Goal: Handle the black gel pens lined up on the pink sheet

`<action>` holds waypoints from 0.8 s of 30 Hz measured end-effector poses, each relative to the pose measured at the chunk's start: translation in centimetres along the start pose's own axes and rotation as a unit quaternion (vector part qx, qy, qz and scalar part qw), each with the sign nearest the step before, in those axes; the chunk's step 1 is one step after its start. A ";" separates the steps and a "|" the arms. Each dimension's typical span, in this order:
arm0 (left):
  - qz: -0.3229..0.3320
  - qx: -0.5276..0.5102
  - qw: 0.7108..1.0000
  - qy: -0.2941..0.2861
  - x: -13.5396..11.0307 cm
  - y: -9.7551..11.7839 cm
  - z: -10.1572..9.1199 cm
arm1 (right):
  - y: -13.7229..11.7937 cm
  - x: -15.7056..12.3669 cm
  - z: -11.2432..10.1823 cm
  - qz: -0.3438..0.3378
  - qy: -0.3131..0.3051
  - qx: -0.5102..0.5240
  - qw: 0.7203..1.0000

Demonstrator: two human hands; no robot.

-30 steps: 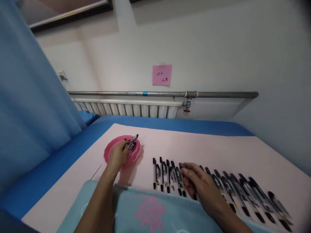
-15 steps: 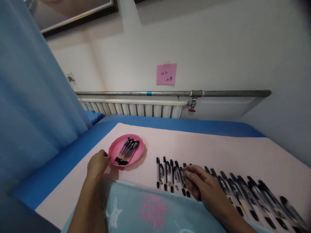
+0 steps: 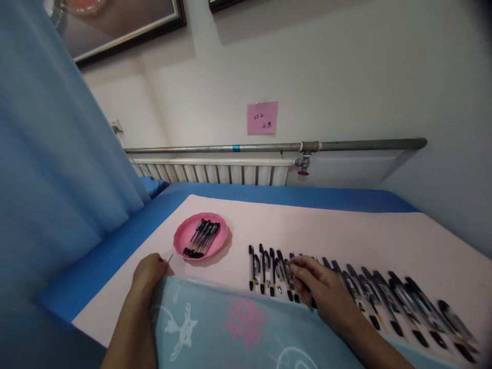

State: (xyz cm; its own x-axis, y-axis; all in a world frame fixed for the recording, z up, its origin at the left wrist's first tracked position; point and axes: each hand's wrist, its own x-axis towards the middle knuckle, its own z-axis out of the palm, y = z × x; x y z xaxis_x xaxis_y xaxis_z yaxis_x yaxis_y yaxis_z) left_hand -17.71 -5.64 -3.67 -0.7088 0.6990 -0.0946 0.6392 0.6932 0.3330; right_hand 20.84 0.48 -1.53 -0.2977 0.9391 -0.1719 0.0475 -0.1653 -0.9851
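My left hand (image 3: 148,271) is closed in a pinch, just left of the pink plate (image 3: 179,230) and apart from it. A short, thin stick-like piece (image 3: 170,258) pokes out between its fingertips; most of it is hidden. On the plate lies a bundle of black-capped pens (image 3: 202,238). My right hand (image 3: 321,287) is curled over the row of pen parts, thumb and forefinger close together; what they hold, if anything, is hidden. Left of it are black-ended pen barrels (image 3: 262,269), dark pen caps (image 3: 266,261) and small metallic tips (image 3: 279,289).
More pens and caps (image 3: 384,297) run in a slanting row to the right. A pale pink sheet (image 3: 307,225) covers the blue bed (image 3: 246,190). Patterned teal cloth (image 3: 215,328) lies nearest me. Behind are a radiator (image 3: 215,174), pipe and valve; a blue curtain (image 3: 65,154) hangs left.
My left hand has drawn away from the plate's rim, leftward and nearer me, and the thin piece now shows in its fingers. My right hand has hardly moved.
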 end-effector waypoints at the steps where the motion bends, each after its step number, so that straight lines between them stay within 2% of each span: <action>1: -0.003 -0.011 1.000 0.023 -0.2 0.0 -0.2 | -0.1 -0.1 0.0 -0.004 -0.001 -0.003 1.000; 3: -0.007 -0.043 0.996 0.082 -0.9 0.3 -1.0 | -0.2 -0.1 0.1 -0.016 0.000 -0.010 1.000; 5: 0.013 -0.175 0.975 0.138 -2.0 1.0 -2.3 | -0.1 -0.1 0.1 -0.031 0.005 -0.021 0.999; 6: 0.036 -0.295 0.941 0.159 -2.7 1.6 -3.0 | -0.1 0.0 0.1 -0.040 0.005 -0.031 0.999; 8: 0.089 -0.519 0.837 0.149 -4.6 3.4 -4.3 | 0.0 -0.1 0.3 -0.074 0.012 -0.061 0.995; 10: 0.116 -0.625 0.769 0.071 -7.0 5.7 -4.8 | -0.1 -0.5 0.7 -0.141 0.023 -0.111 0.984; 12: 0.132 -0.672 0.723 -0.090 -9.6 8.0 -4.3 | -0.4 -1.5 1.2 -0.242 0.014 -0.175 0.954; 14: 0.156 -0.694 0.675 -0.195 -12.2 10.1 -3.2 | -0.9 -2.9 1.9 -0.372 0.004 -0.212 0.904; 16: 0.182 -0.690 0.642 -0.281 -14.6 11.6 -1.9 | -1.4 -4.2 2.5 -0.476 -0.016 -0.231 0.848; 18: 0.211 -0.653 0.632 -0.360 -16.4 12.6 -0.9 | -1.9 -5.2 2.9 -0.541 -0.024 -0.255 0.801; 20: 0.229 -0.615 0.631 -0.415 -17.6 13.2 -0.3 | -2.2 -5.9 3.0 -0.568 -0.016 -0.288 0.771; 24: 0.227 -0.593 0.631 -0.445 -18.2 13.8 0.3 | -2.3 -6.4 2.7 -0.582 0.021 -0.353 0.733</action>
State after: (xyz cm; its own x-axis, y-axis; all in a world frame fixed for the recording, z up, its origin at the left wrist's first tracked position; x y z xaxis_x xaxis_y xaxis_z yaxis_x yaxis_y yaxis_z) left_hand 4.12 -8.79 2.33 0.2530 0.9662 -0.0502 -0.3309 0.1352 0.9339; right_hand 20.07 -5.96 1.86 -0.4985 0.3316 0.8010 0.2708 0.9373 -0.2196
